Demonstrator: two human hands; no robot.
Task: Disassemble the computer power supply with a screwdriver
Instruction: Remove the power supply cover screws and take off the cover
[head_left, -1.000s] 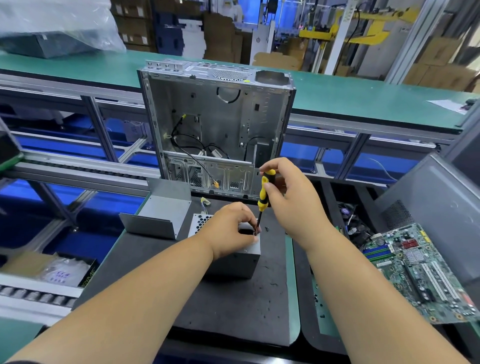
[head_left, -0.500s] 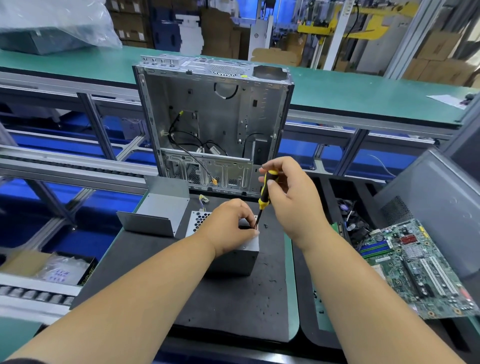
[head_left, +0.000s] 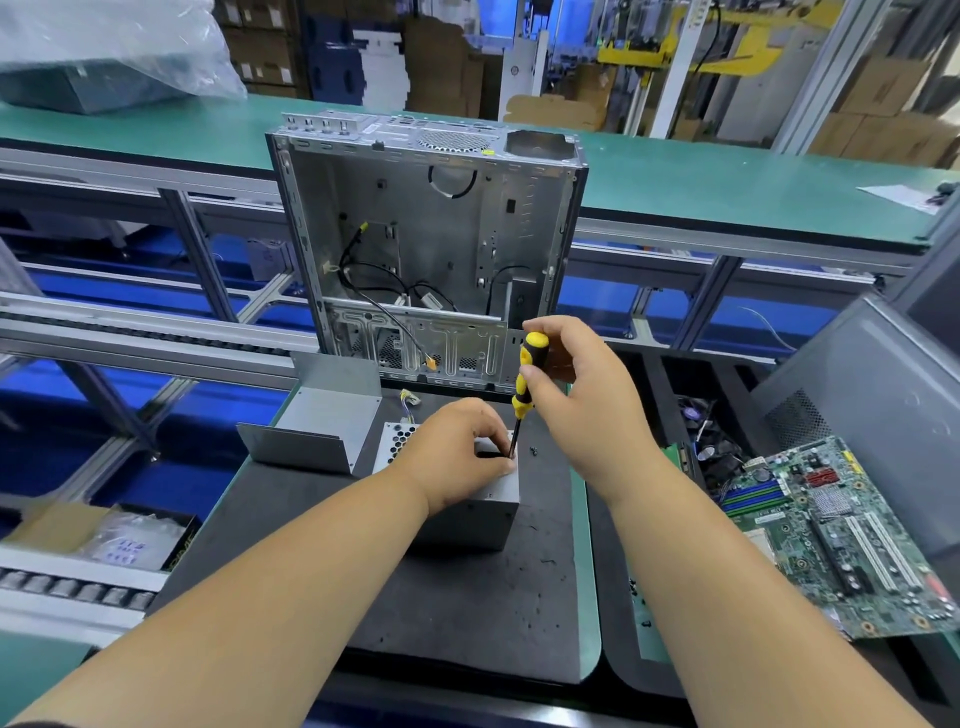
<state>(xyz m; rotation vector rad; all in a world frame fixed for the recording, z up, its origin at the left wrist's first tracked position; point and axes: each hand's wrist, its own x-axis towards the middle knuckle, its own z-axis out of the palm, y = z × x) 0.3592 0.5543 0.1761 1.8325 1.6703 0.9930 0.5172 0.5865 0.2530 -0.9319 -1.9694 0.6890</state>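
One grey metal power supply (head_left: 483, 512), upright

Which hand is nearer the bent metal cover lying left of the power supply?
Left. The left hand rests on the power supply beside the metal cover; the right hand holds the screwdriver farther right.

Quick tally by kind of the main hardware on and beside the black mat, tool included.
Power supply box, held by the left hand: 1
Screwdriver, in the right hand: 1
Bent metal cover: 1
Open computer case: 1
Motherboard: 1
Total: 5
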